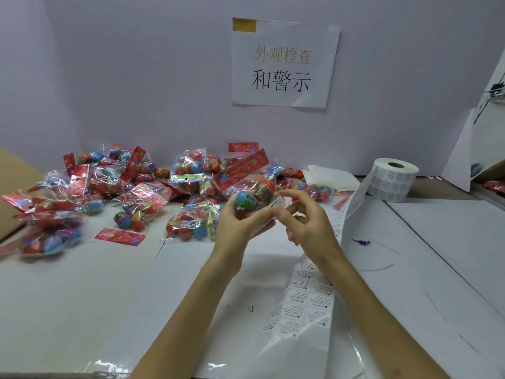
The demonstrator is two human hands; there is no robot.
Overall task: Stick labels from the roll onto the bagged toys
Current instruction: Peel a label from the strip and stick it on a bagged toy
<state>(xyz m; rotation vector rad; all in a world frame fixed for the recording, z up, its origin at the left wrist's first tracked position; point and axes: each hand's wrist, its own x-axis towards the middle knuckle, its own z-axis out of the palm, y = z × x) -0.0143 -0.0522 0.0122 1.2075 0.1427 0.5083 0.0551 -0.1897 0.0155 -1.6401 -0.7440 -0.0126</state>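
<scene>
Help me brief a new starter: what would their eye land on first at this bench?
The heap of clear plastic bags of red and blue toy eggs strikes first, spread across the left and back of the white table. Next comes the white paper sign with large Chinese characters taped to the wall, and at right the white roll of labels, its printed strip trailing towards the front edge.
</scene>
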